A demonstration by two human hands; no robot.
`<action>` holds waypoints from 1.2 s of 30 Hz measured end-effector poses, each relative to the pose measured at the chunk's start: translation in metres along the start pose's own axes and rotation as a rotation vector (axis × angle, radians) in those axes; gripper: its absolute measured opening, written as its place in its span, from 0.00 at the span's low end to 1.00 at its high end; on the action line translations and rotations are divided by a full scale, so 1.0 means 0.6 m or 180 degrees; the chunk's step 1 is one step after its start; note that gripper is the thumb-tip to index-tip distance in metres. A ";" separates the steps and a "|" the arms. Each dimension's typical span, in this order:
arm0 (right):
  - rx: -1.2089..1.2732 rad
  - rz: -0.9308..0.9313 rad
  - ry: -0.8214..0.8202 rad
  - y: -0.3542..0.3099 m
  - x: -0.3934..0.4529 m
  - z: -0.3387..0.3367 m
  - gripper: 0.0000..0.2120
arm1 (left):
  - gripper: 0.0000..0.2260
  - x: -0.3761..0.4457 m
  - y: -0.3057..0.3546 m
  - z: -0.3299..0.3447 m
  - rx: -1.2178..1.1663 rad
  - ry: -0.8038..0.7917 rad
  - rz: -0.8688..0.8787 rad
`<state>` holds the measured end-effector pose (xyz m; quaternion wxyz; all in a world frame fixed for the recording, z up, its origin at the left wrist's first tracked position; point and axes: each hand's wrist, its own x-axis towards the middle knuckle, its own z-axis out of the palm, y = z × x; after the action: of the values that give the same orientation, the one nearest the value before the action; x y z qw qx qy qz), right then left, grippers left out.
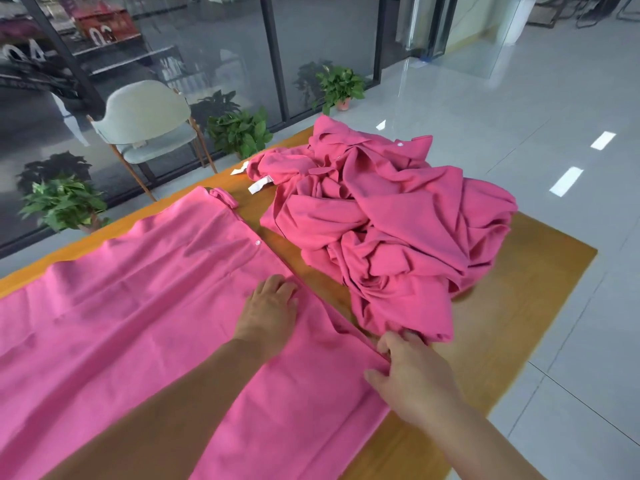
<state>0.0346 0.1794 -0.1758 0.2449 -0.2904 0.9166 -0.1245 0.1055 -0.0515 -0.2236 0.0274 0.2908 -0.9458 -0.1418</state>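
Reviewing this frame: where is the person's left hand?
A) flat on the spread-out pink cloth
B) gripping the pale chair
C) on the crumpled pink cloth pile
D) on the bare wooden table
A: the left hand lies palm down on the spread-out pink cloth near its right edge, apart from the crumpled pink cloth pile; the right hand pinches that cloth's edge.

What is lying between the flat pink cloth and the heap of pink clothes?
The head view shows only a bare strip of wooden table between the cloth and the heap, narrowing toward the right hand.
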 end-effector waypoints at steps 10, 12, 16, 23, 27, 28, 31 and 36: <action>0.0870 -0.0028 -0.0203 0.054 -0.030 -0.006 0.08 | 0.22 -0.015 0.041 -0.002 0.0038 -0.0188 -0.0236; 0.1061 0.0055 -0.0227 0.075 -0.044 -0.006 0.11 | 0.25 -0.020 0.040 0.001 0.0319 -0.0386 -0.0237; 0.1144 0.0318 -0.0114 0.097 -0.068 0.018 0.17 | 0.32 -0.031 0.052 0.016 0.0581 -0.0739 -0.0365; 0.0933 0.0351 0.0262 0.113 -0.078 0.009 0.18 | 0.40 -0.057 0.067 0.039 0.0741 -0.0392 -0.0325; 0.1148 0.0372 0.0378 0.117 -0.083 0.009 0.11 | 0.41 -0.058 0.071 0.040 0.0813 -0.0349 -0.0260; 0.1212 0.0382 0.0404 0.117 -0.083 0.008 0.10 | 0.41 -0.057 0.071 0.039 0.0818 -0.0370 -0.0267; 0.1118 0.0296 0.0435 0.116 -0.084 0.010 0.08 | 0.41 -0.054 0.075 0.039 0.0801 -0.0452 -0.0357; 0.0127 0.0174 0.0496 0.120 -0.084 0.006 0.09 | 0.34 -0.080 0.118 0.048 0.0522 0.0017 -0.0297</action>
<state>0.0384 0.2663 -0.1867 0.1819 -0.2497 0.9378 -0.1582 0.1033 0.0384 -0.2297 -0.0007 0.3362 -0.9396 -0.0643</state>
